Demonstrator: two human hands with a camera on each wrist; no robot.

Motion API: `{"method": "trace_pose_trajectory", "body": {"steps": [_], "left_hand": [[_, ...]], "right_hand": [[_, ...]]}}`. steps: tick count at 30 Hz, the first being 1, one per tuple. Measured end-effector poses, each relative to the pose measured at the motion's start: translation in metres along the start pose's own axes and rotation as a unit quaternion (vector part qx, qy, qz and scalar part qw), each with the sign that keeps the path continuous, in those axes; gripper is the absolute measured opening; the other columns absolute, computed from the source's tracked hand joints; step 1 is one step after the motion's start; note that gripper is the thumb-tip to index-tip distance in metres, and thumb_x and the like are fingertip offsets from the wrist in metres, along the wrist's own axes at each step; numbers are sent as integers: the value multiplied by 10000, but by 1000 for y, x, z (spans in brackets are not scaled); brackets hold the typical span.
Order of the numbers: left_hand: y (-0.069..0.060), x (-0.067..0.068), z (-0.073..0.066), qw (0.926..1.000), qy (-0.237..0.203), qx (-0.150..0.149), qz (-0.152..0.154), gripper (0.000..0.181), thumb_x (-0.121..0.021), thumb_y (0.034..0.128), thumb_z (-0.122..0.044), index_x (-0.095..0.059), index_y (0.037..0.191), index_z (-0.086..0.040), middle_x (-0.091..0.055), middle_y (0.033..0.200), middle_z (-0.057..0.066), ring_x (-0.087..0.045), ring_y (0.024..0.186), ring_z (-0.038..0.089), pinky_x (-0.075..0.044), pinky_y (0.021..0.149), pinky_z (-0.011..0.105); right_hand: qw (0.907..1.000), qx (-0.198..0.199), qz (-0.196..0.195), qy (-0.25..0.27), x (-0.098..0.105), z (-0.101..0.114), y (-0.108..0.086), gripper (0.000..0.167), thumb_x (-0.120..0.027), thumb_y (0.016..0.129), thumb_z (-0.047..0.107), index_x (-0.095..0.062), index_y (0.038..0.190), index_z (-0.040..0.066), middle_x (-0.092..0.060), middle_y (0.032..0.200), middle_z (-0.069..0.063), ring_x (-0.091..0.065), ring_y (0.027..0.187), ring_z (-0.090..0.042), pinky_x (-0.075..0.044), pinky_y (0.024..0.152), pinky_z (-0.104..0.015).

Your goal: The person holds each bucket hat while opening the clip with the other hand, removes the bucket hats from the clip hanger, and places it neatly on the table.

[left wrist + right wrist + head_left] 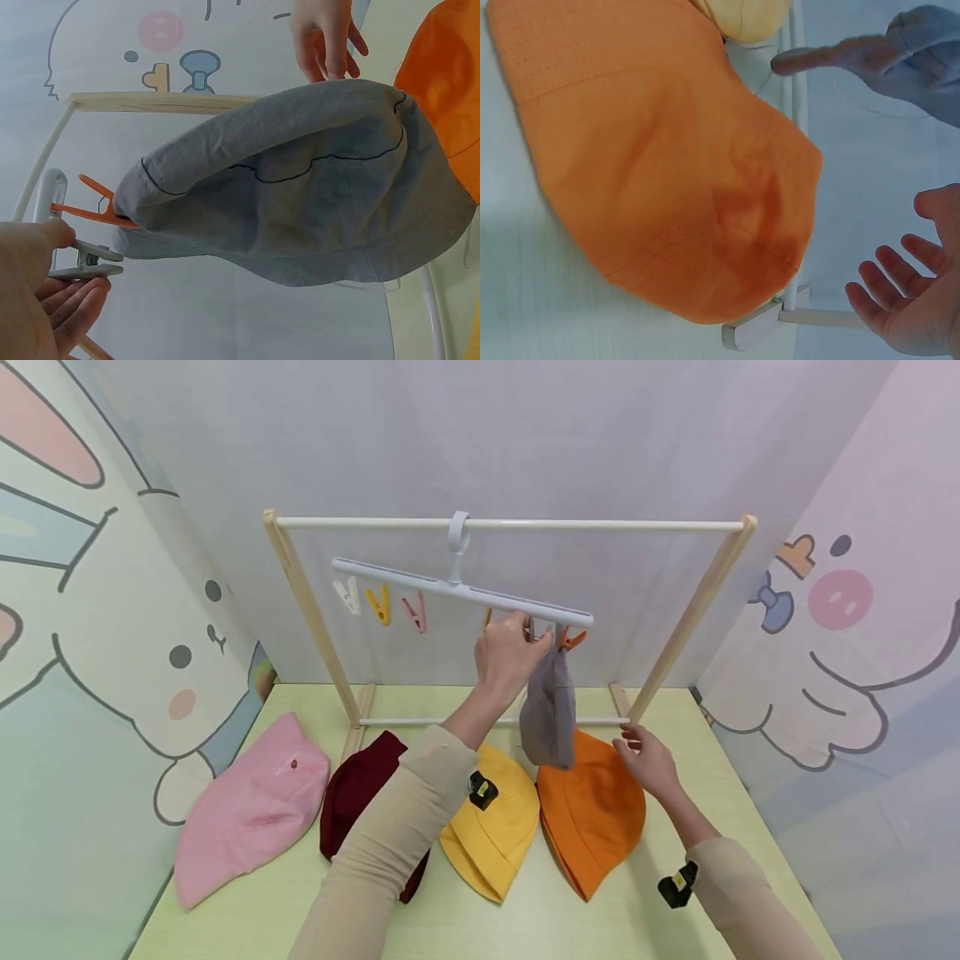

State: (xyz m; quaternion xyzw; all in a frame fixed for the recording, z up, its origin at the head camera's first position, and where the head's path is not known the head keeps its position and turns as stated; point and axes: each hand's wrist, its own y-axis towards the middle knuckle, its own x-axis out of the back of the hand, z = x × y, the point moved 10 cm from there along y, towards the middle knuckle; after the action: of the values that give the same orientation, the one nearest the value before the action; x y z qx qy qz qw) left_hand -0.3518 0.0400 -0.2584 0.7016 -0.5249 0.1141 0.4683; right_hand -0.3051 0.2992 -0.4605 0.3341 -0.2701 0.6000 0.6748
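Observation:
My left hand (510, 652) is raised under the right half of a pale hanger (465, 591), pinching a grey clothes peg (90, 262) between thumb and fingers. The peg's tips are beside the edge of a grey hat (550, 710); whether they touch it I cannot tell. An orange clothes peg (573, 639) at the hanger's right end grips the hat's edge, and the hat hangs down from it. My right hand (647, 760) is lower, over the right side of an orange bucket hat (596, 810), its fingers loosely bent with nothing in them.
The tilted hanger hooks over the white rail (600, 525) of a wooden rack. White (348, 596), yellow (379, 605) and pink (415, 612) pegs hang on its left half. Pink (255, 810), dark red (363, 789) and yellow hats (498, 818) lie on the table (247, 918).

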Motion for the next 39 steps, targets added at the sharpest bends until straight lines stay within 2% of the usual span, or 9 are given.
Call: {"method": "trace_pose_trajectory", "body": {"steps": [10, 17, 21, 25, 31, 39], "left_hand": [[0, -4, 1, 9999, 122, 13, 60, 263, -688, 785, -391, -617, 737, -142, -594, 600, -31, -484, 480, 104, -355, 442, 217], [0, -7, 0, 9999, 95, 37, 103, 271, -683, 790, -397, -616, 741, -139, -601, 620, -31, -484, 485, 98, -358, 444, 214], [-1, -9, 0, 9997, 224, 22, 103, 288, -686, 784, -414, -609, 734, -141, -588, 601, -37, -481, 481, 98, -353, 444, 208], [-2, -11, -1, 9996, 277, 2, 94, 287, -683, 787, -416, -615, 746, -140, -591, 603, -36, -486, 484, 98, -355, 444, 207], [-3, -11, -1, 9997, 215, -14, 102, 282, -679, 790, -412, -638, 783, -133, -629, 638, -28, -507, 492, 95, -372, 447, 207], [-4, -10, -4, 9995, 311, -91, 5, 298, -674, 792, -425, -634, 772, -130, -617, 618, -30, -486, 476, 90, -358, 440, 199]], "right_hand": [[9955, 481, -525, 626, 12, 36, -2, 435, -555, 917, 234, -486, 1295, 31, -563, 1209, -188, -567, 1061, -361, -483, 832, -486], [9898, 624, -588, 1140, 15, 62, -7, 477, -515, 934, 309, -441, 1352, 91, -526, 1283, -141, -553, 1099, -317, -476, 844, -484], [9867, 763, -597, 1307, 13, 76, -12, 475, -500, 940, 316, -425, 1368, 122, -521, 1294, -120, -547, 1104, -303, -474, 842, -486], [9836, 986, -610, 1384, 10, 88, -16, 478, -501, 942, 303, -409, 1381, 138, -506, 1307, -118, -547, 1103, -306, -482, 820, -500], [9803, 1295, -407, 1435, 1, 102, -19, 558, -547, 920, 282, -344, 1418, 130, -447, 1347, -135, -544, 1088, -328, -497, 787, -505], [9843, 1105, -463, 1297, -8, 104, -19, 704, -625, 861, 315, -276, 1442, 123, -371, 1403, -121, -528, 1087, -330, -507, 770, -489]]}}
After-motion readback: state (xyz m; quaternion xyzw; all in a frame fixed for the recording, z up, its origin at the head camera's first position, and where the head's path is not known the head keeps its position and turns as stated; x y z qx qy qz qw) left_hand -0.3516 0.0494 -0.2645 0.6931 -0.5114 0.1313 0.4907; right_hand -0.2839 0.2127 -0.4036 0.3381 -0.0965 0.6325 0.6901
